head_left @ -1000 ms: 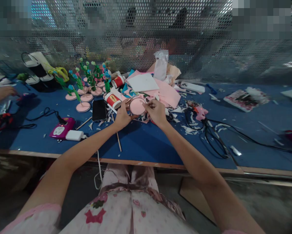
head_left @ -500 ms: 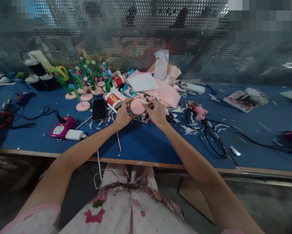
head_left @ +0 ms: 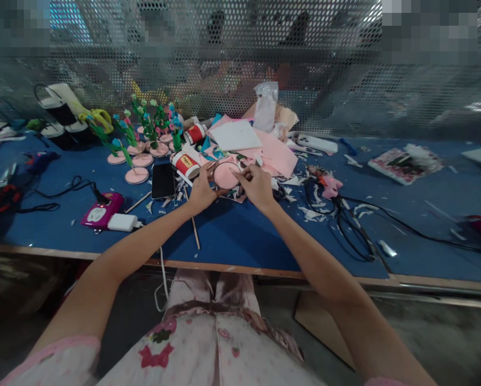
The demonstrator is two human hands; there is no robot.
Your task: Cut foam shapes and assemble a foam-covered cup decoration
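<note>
Between my two hands is a round pink disc (head_left: pixel 226 176) with a darker rim, lifted above the blue table and facing up towards me. My left hand (head_left: pixel 202 188) grips it by its left edge, thumb underneath and fingers behind. At the right edge, my right hand (head_left: pixel 257 185) has thumb and forefinger pinched together on the disc's surface. Whether a small piece sits in that pinch is too fine to see. Just behind my left hand lies a red and white tub (head_left: pixel 186 164) on its side.
Small green and blue flower models on pink round bases (head_left: pixel 137 175) stand left of centre. A black phone (head_left: pixel 163 181), a purple power socket (head_left: pixel 102 211) and thin sticks (head_left: pixel 195 232) lie nearby. Pink sheets (head_left: pixel 278 154) and scraps spread behind. Black cables (head_left: pixel 350 230) and a pink glue gun (head_left: pixel 331 186) are right.
The disc and both hands stay in almost the same place. My right fingertips have shifted very slightly at the disc's edge.
</note>
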